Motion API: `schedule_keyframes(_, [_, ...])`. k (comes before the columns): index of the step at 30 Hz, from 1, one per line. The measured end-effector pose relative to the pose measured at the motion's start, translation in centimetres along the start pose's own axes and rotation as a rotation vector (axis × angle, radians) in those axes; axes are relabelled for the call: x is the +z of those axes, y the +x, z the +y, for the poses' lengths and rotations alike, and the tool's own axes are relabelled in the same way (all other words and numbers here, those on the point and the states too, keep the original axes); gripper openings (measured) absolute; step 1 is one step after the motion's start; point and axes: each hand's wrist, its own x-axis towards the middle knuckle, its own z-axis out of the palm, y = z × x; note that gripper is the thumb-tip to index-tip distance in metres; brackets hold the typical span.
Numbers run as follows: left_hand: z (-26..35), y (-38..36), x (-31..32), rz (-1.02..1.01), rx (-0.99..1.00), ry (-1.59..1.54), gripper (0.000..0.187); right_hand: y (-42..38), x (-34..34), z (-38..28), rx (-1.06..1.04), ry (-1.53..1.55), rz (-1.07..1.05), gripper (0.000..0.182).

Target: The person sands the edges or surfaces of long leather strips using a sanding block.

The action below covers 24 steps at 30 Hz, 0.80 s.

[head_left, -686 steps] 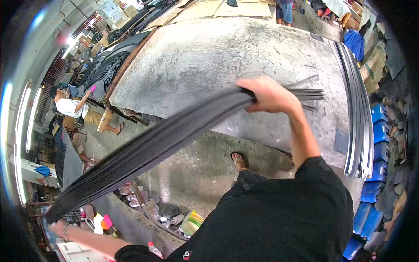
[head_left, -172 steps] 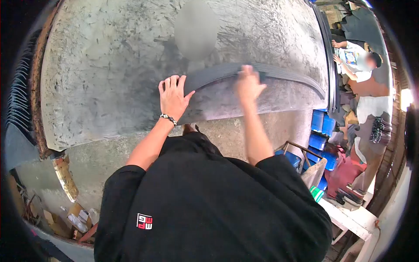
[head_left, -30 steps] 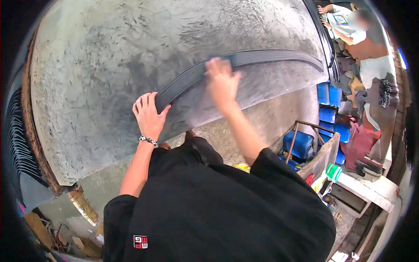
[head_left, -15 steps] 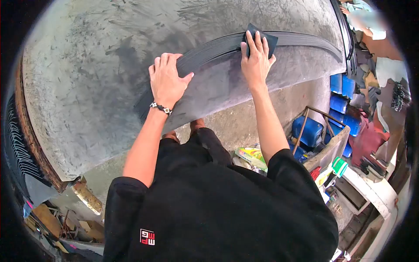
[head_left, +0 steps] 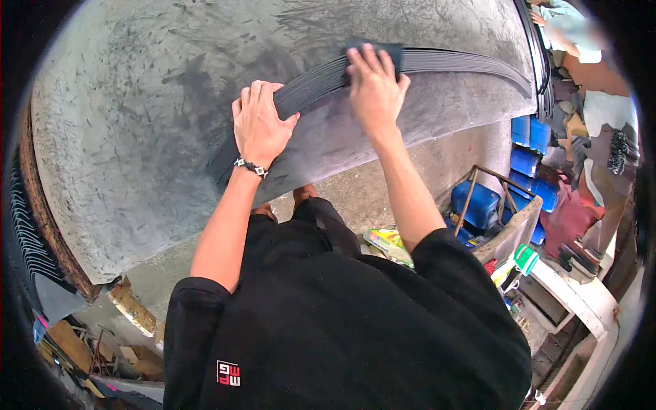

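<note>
Grey worktable (head_left: 157, 137), black strips (head_left: 451, 61) under left hand (head_left: 258, 126), right hand (head_left: 372, 92)

Black ribbed strips (head_left: 444, 61) on a grey, black-smudged table (head_left: 137, 123).

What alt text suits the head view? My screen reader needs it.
A person's left hand presses flat on a bundle of black rubber strips lying on a grey worktable, while the right hand rubs a dark pad along them. Blue jerrycans stand below.

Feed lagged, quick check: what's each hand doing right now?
Left hand: open, flat on the long black rubber strips.
Right hand: open, pressing a small dark pad onto them.
</note>
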Motion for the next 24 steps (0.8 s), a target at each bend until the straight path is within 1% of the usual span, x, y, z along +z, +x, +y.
schedule_keyframes(2, [0.0, -0.1, -0.2, -0.007, -0.005, -0.016, 0.059, -0.3, 0.8, -2.3, 0.081, -0.112, 0.066, 0.043])
schedule_keyframes(4, [-0.4, 0.1, 0.2, 0.002, 0.009, -0.002, 0.060, -3.2, -0.1, -6.9, -0.072, 0.053, -0.045, 0.046])
schedule_keyframes(5, [-1.0, 0.0, 0.9, 0.009, 0.021, 0.018, 0.062, -5.4, 0.3, -8.5, -0.192, 0.057, -0.050, 0.045])
schedule_keyframes(6, [-1.4, -0.2, 1.2, 0.011, 0.032, 0.039, 0.063, -5.7, -0.1, -8.3, -0.252, 0.096, -0.001, 0.043])
schedule_keyframes(8, [-0.4, 0.1, 0.4, 0.003, 0.008, -0.006, 0.064, -2.7, -1.0, -4.6, -0.270, 0.070, -0.025, 0.042])
schedule_keyframes(9, [-0.2, 0.0, 0.0, -0.008, 0.007, 0.000, 0.064, -1.0, -1.7, -2.6, -0.159, -0.011, -0.064, 0.042])
schedule_keyframes(10, [-0.1, 0.0, -0.2, -0.016, 0.003, 0.007, 0.064, 0.9, -1.4, -0.3, -0.002, -0.047, -0.110, 0.043])
schedule_keyframes(12, [-0.1, -0.2, -0.3, -0.015, -0.012, 0.012, 0.063, 0.7, 1.9, 0.6, 0.082, -0.200, 0.052, 0.044])
schedule_keyframes(13, [-0.2, -0.1, -0.2, -0.013, -0.009, 0.009, 0.063, -0.1, 0.8, -1.9, -0.017, -0.109, -0.028, 0.046])
schedule_keyframes(14, [-0.1, -0.1, 0.0, -0.012, -0.007, 0.003, 0.063, -1.8, -0.8, -5.7, -0.116, -0.021, -0.108, 0.047])
schedule_keyframes(15, [-0.3, -0.2, 0.2, -0.014, 0.007, 0.018, 0.062, -4.3, -0.7, -8.3, -0.243, 0.034, -0.071, 0.047])
schedule_keyframes(16, [-0.6, -0.3, 0.5, -0.017, 0.020, 0.034, 0.062, -5.8, -0.6, -8.9, -0.282, 0.013, -0.074, 0.046])
schedule_keyframes(18, [-0.8, -0.2, 0.3, -0.016, 0.041, 0.040, 0.062, -4.2, -1.2, -4.8, -0.337, 0.021, -0.115, 0.046])
schedule_keyframes(19, [-0.6, -0.1, 0.1, -0.011, 0.042, 0.024, 0.062, -2.3, -2.3, -2.3, -0.240, 0.002, -0.183, 0.046])
schedule_keyframes(20, [-0.3, -0.2, 0.0, -0.004, 0.037, 0.007, 0.062, -0.1, -2.8, 0.4, -0.070, -0.017, -0.230, 0.045])
schedule_keyframes(21, [-0.4, -0.3, 0.0, 0.008, 0.053, 0.002, 0.062, 0.4, -0.9, 3.7, 0.008, -0.104, -0.085, 0.039])
schedule_keyframes(22, [-0.4, -0.3, 0.0, 0.012, 0.039, 0.006, 0.062, -0.4, 6.5, 8.1, 0.073, 0.179, 0.182, 0.036])
schedule_keyframes(23, [-0.3, -0.5, 0.0, 0.010, 0.028, 0.010, 0.062, 0.0, 2.6, 4.4, 0.088, 0.020, -0.013, 0.039])
schedule_keyframes(24, [-0.2, -0.4, 0.0, 0.009, 0.024, 0.013, 0.062, -0.7, -1.2, -0.8, 0.107, -0.142, -0.202, 0.042])
